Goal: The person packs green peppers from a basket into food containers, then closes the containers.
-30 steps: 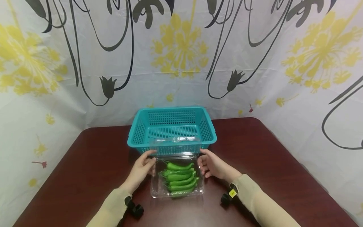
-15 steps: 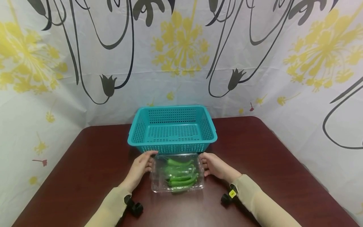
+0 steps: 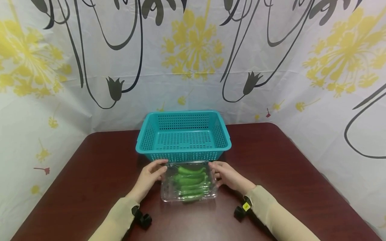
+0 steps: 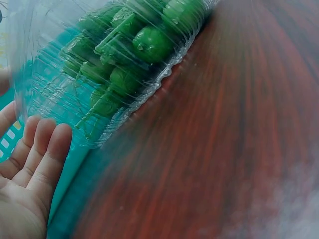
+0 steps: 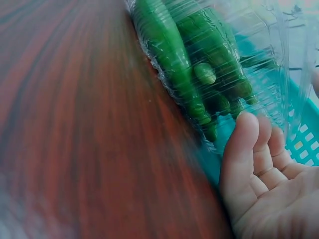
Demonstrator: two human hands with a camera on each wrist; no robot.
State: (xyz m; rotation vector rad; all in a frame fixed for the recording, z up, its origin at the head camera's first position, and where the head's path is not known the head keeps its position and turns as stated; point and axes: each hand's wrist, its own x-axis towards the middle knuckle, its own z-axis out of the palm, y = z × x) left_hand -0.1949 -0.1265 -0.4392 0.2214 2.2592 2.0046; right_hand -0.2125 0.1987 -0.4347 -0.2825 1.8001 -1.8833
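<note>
A clear plastic clamshell box (image 3: 190, 198) with several green chili peppers (image 3: 190, 180) inside sits on the table with its lid folded down over them. My left hand (image 3: 148, 176) is at the box's far left corner, thumb and index finger at the lid's edge. In the left wrist view its other fingers (image 4: 42, 149) lie fairly straight along the side wall. At the far right corner, my right hand (image 3: 227, 174) touches the box, index finger over the lid's corner. The right wrist view shows its lower fingers (image 5: 239, 142) loosely bent against the side.
A turquoise plastic basket (image 3: 184, 155) stands right behind the box, near the table's back edge. The dark red wooden table (image 3: 90, 187) extends to both sides and in front. A patterned cloth (image 3: 193, 90) hangs behind and beside the table.
The clamshell's lid has come down from standing upright at the back to lying over the peppers. Both hands have stayed at the far corners, with small finger shifts.
</note>
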